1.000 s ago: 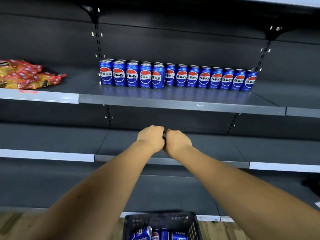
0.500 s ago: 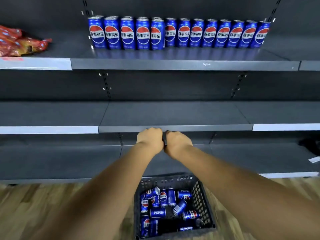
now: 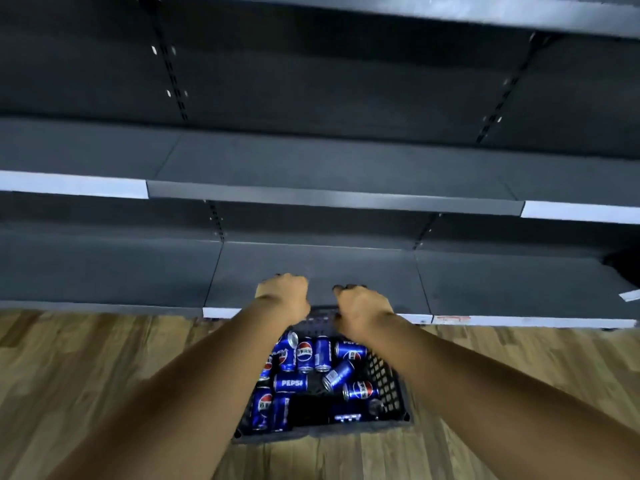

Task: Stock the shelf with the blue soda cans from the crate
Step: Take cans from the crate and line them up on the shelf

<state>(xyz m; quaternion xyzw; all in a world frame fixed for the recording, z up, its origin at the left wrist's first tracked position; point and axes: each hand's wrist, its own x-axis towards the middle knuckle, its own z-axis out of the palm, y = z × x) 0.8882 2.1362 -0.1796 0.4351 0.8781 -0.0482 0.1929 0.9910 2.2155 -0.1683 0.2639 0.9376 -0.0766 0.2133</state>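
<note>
While both forearms reach out over the crate (image 3: 388, 382), the left hand (image 3: 283, 293) and right hand (image 3: 362, 308) sit apart above its far rim, fingers curled under. Whether either grips anything: cannot tell; fingertips hidden behind the knuckles. Blue soda cans (image 3: 304, 355) lie jumbled in the crate, most on their sides, a few tipped on end. Crate rests on the wooden floor (image 3: 104, 375), just in front of the bottom shelf (image 3: 311, 265). Middle shelf (image 3: 329, 168) above carries nothing in view.

Risks, judged: cans lying loose may roll or shift when one is pulled, knocking neighbours. A one-handed grab on a side-lying can may slip. Frame is motion-blurred, so aim may be off.
</note>
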